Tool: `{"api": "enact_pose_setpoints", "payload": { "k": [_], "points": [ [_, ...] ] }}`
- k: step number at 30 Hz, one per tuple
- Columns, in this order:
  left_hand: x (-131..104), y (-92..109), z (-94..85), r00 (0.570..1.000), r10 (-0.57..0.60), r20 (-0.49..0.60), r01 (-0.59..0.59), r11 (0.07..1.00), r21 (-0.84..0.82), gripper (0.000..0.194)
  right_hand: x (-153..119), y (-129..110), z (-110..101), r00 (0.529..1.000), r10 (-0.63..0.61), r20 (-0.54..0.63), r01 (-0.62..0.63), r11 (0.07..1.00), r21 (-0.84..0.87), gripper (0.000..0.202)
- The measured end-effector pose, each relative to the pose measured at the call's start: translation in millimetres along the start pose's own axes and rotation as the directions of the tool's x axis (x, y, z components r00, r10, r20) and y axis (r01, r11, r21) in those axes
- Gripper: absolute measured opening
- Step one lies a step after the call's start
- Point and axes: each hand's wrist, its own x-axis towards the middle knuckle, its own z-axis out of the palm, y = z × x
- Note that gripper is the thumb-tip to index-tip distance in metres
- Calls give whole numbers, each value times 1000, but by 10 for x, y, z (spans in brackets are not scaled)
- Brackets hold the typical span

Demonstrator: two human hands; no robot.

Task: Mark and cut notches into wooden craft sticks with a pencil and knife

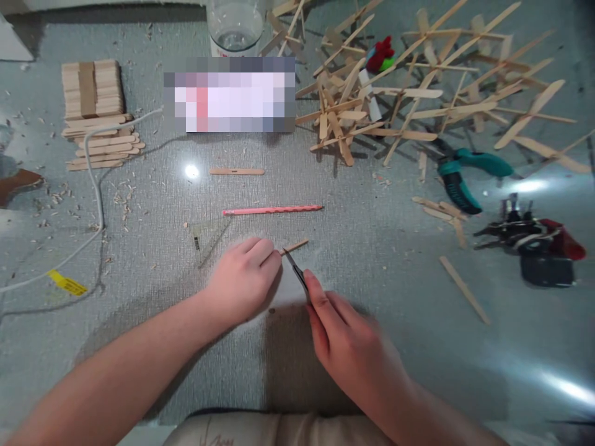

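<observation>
My left hand (244, 275) is closed on a wooden craft stick (297, 246), whose far end sticks out to the right of the fingers. In my right hand (346, 325) is a craft knife (300, 275), its blade tip touching or very near the stick beside my left fingertips. Beyond the hands lies a pink pencil (274, 210). A clear set square (204, 241) rests left of the pencil, and another craft stick (237, 171) with a dark mark at its middle lies farther back.
Stacked craft sticks (93, 90) sit at the back left near a white cable (100, 198). Joined sticks (418, 93) spread over the back right. Teal-handled pliers (483, 162), a key bunch (515, 226) and a loose stick (465, 290) lie right. A glass jar (235, 28) stands behind.
</observation>
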Motion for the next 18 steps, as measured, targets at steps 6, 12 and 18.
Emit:
{"api": "enact_pose_setpoints", "payload": {
  "k": [6, 12, 18],
  "points": [
    [-6, -12, 40, 999, -1, -44, -2, 998, -57, 33, 34, 41, -14, 1000, 10, 21, -11, 1000, 21, 57],
    [-6, 0, 44, 999, -24, -40, 21, 997, -73, 30, 86, 27, 53, 1000, 6, 3, -6, 999, -43, 50],
    [8, 12, 18, 997, -55, -56, 52, 997, -60, 31, 102, 38, 56, 1000, -23, -16, 23, 999, -31, 50]
  ]
}}
